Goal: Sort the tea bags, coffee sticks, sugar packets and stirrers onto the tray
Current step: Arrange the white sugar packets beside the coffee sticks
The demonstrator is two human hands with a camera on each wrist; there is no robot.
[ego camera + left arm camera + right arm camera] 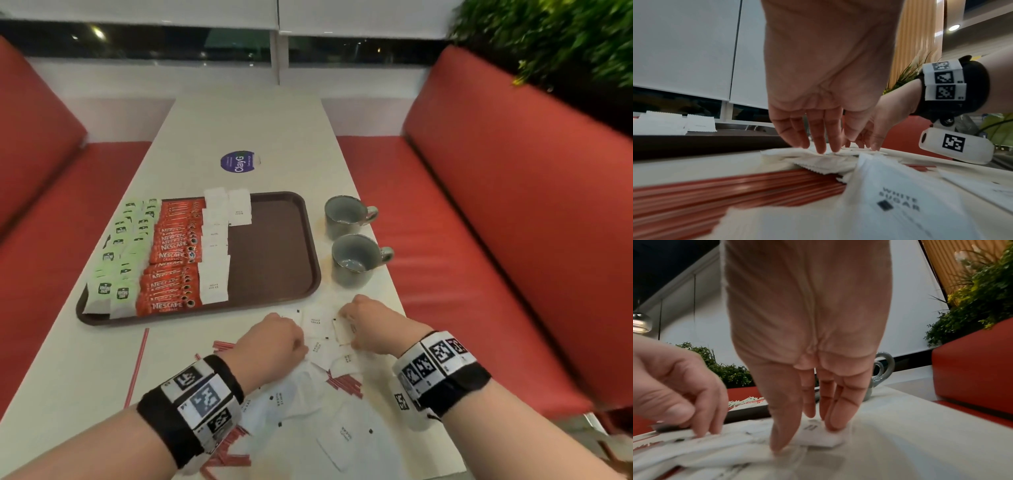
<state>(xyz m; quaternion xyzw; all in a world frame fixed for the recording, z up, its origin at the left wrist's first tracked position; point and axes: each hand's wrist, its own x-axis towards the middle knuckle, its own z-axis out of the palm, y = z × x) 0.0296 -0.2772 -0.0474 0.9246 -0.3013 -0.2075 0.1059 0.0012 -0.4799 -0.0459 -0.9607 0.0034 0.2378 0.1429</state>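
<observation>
A brown tray holds columns of green tea bags, red coffee sticks and white sugar packets; its right half is bare. Loose sugar packets and red stirrers lie heaped on the table in front of the tray. My left hand reaches down with straight fingers, its tips resting on the packet heap. Just to its right, my right hand pinches one sugar packet between thumb and fingers, low on the heap.
Two grey mugs stand right of the tray, close to my right hand. One long stirrer lies apart at the left. A purple round sticker sits farther back. Red benches flank the table.
</observation>
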